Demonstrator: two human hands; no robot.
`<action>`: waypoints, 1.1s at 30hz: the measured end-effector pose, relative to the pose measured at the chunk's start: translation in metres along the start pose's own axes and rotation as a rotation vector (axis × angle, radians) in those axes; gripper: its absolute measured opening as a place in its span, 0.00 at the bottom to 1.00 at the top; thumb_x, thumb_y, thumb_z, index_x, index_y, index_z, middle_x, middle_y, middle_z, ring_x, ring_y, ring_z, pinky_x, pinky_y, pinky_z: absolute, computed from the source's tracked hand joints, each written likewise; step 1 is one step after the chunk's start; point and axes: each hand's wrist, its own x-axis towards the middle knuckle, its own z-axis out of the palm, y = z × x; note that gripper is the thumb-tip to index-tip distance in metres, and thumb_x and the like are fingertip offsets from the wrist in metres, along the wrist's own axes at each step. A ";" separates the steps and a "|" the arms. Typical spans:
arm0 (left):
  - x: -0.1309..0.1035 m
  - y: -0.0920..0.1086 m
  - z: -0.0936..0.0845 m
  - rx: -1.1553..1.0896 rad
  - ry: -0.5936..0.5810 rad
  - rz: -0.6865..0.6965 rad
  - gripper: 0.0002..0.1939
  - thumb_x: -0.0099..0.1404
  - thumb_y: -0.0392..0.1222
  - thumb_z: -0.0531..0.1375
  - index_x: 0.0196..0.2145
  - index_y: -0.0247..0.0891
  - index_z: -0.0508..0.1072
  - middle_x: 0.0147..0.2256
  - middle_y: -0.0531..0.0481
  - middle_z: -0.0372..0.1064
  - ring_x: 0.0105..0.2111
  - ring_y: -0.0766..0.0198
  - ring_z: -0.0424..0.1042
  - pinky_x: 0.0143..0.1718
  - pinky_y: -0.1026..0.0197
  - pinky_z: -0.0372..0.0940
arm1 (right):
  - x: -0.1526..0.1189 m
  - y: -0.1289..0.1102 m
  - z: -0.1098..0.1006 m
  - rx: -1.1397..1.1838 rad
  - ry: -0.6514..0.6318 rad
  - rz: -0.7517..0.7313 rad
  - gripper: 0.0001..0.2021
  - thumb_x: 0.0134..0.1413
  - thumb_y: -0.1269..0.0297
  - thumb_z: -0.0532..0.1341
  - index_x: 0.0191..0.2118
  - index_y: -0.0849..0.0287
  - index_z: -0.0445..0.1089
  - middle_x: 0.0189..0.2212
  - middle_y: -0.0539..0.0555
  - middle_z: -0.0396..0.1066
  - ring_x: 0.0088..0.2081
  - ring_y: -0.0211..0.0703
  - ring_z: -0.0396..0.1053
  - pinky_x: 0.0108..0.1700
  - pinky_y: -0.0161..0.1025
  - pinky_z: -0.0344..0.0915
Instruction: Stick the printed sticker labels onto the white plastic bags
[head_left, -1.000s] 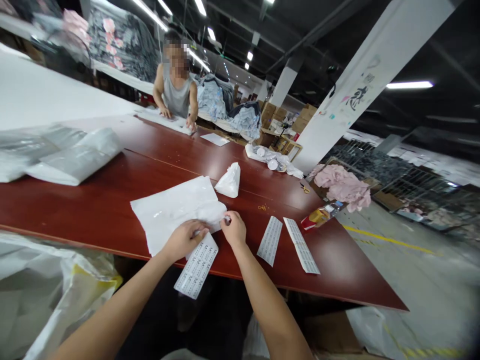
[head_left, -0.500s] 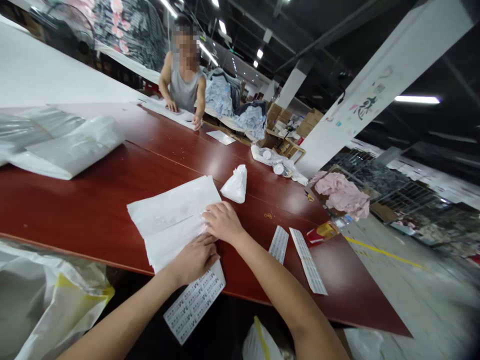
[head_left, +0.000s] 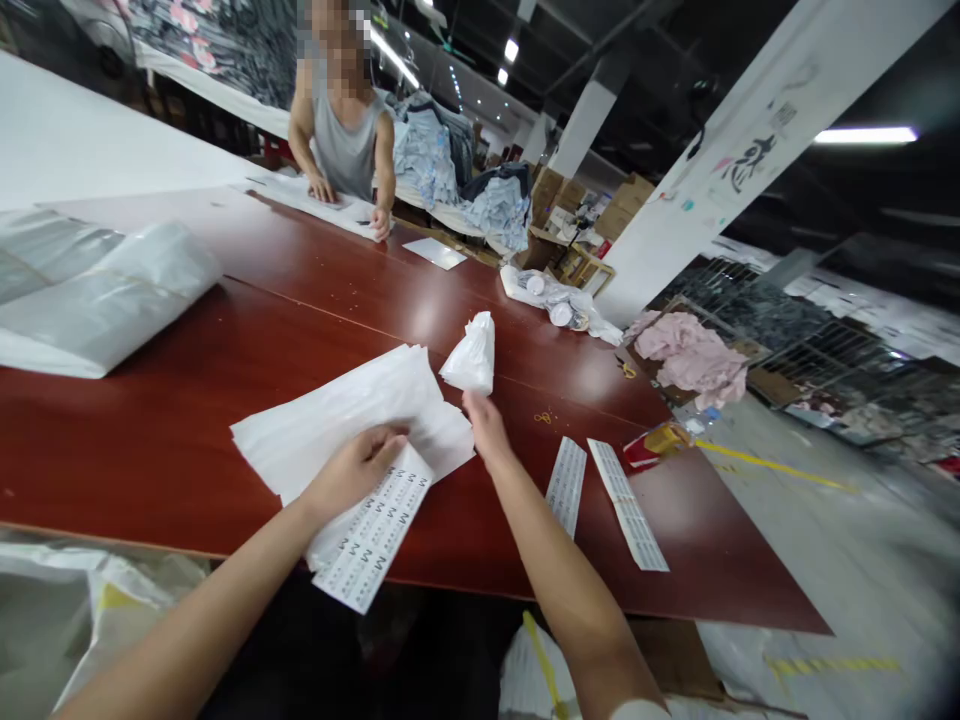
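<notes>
My left hand (head_left: 358, 470) is closed on a sheet of printed labels (head_left: 375, 535) marked with the letter M, which hangs partly past the table's front edge. Under it lies a stack of white plastic bags (head_left: 337, 405), fanned out on the dark red table. My right hand (head_left: 484, 425) is at the right edge of the bags, its fingers pressed together; what they hold, if anything, is hidden. Just beyond its fingertips stands a bunched white plastic bundle (head_left: 472, 355).
Two label strips (head_left: 568, 487) (head_left: 626, 505) lie to the right, near yellow rubber bands (head_left: 543, 417) and scissors (head_left: 625, 368). Folded clear bags (head_left: 112, 290) are at the left. A person (head_left: 341, 130) works across the table (head_left: 285, 340).
My right hand has moved right, from the bags' middle to their edge. My left hand has shifted up and left with the label sheet. The top bag now spreads further right.
</notes>
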 end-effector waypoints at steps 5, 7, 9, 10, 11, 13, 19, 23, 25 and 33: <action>0.000 -0.013 0.005 -0.019 0.062 -0.215 0.29 0.70 0.67 0.51 0.30 0.39 0.72 0.21 0.51 0.70 0.20 0.59 0.70 0.20 0.61 0.60 | -0.042 0.039 -0.001 -0.001 -0.056 0.042 0.23 0.67 0.46 0.55 0.53 0.56 0.77 0.51 0.58 0.78 0.53 0.51 0.75 0.55 0.48 0.71; -0.001 -0.009 0.004 -0.033 0.090 -0.270 0.30 0.69 0.68 0.52 0.24 0.39 0.68 0.18 0.53 0.65 0.17 0.62 0.65 0.18 0.62 0.56 | -0.051 0.028 -0.007 -0.004 -0.012 0.020 0.21 0.68 0.48 0.54 0.52 0.55 0.77 0.52 0.58 0.76 0.55 0.52 0.73 0.58 0.50 0.68; 0.003 -0.003 0.003 -0.015 0.159 -0.291 0.31 0.68 0.68 0.54 0.20 0.40 0.62 0.15 0.54 0.59 0.16 0.65 0.59 0.18 0.63 0.53 | -0.060 0.007 -0.011 -0.014 0.038 -0.089 0.18 0.68 0.52 0.55 0.53 0.55 0.75 0.55 0.59 0.74 0.58 0.53 0.69 0.62 0.51 0.64; 0.006 0.001 0.003 0.000 0.209 -0.284 0.31 0.67 0.68 0.55 0.19 0.41 0.59 0.15 0.55 0.57 0.16 0.66 0.57 0.18 0.63 0.51 | -0.065 -0.006 -0.011 -0.020 0.010 -0.163 0.17 0.68 0.53 0.56 0.54 0.54 0.74 0.56 0.58 0.73 0.59 0.52 0.69 0.62 0.51 0.64; 0.010 0.003 0.003 0.011 0.263 -0.269 0.32 0.67 0.68 0.54 0.18 0.41 0.57 0.15 0.55 0.56 0.17 0.66 0.56 0.18 0.63 0.50 | -0.070 -0.019 -0.010 -0.027 -0.062 -0.230 0.17 0.67 0.54 0.58 0.56 0.52 0.73 0.57 0.57 0.72 0.58 0.51 0.69 0.61 0.50 0.65; 0.015 0.006 0.003 0.000 0.343 -0.248 0.33 0.67 0.70 0.53 0.18 0.41 0.57 0.15 0.54 0.56 0.18 0.66 0.56 0.19 0.62 0.51 | -0.077 -0.041 -0.001 -0.051 -0.282 -0.287 0.23 0.61 0.52 0.64 0.61 0.47 0.68 0.55 0.54 0.73 0.53 0.50 0.73 0.56 0.49 0.69; 0.007 -0.001 0.004 -0.291 0.118 -0.196 0.36 0.63 0.76 0.53 0.33 0.35 0.73 0.27 0.45 0.74 0.26 0.56 0.72 0.25 0.60 0.64 | -0.058 -0.042 0.028 0.146 -0.450 -0.033 0.23 0.59 0.55 0.66 0.60 0.47 0.69 0.52 0.52 0.75 0.49 0.46 0.75 0.49 0.44 0.73; -0.003 -0.005 0.006 -0.334 0.113 -0.110 0.25 0.62 0.65 0.64 0.32 0.37 0.72 0.26 0.50 0.73 0.25 0.62 0.71 0.25 0.64 0.64 | -0.052 -0.020 0.031 0.272 -0.438 -0.007 0.21 0.58 0.55 0.67 0.56 0.48 0.72 0.53 0.52 0.75 0.50 0.47 0.75 0.50 0.44 0.73; -0.006 -0.006 0.009 -0.285 0.249 -0.124 0.25 0.64 0.64 0.62 0.26 0.38 0.68 0.21 0.52 0.68 0.21 0.65 0.66 0.21 0.65 0.61 | -0.056 -0.016 0.031 0.265 -0.430 -0.019 0.21 0.57 0.56 0.68 0.56 0.48 0.73 0.52 0.52 0.75 0.50 0.47 0.75 0.51 0.45 0.73; -0.004 -0.008 0.014 -0.234 0.198 -0.128 0.23 0.64 0.64 0.62 0.32 0.38 0.72 0.22 0.52 0.71 0.22 0.62 0.71 0.20 0.64 0.61 | -0.057 -0.007 0.033 0.168 -0.297 -0.021 0.14 0.57 0.59 0.68 0.50 0.49 0.78 0.39 0.50 0.79 0.37 0.42 0.76 0.42 0.40 0.75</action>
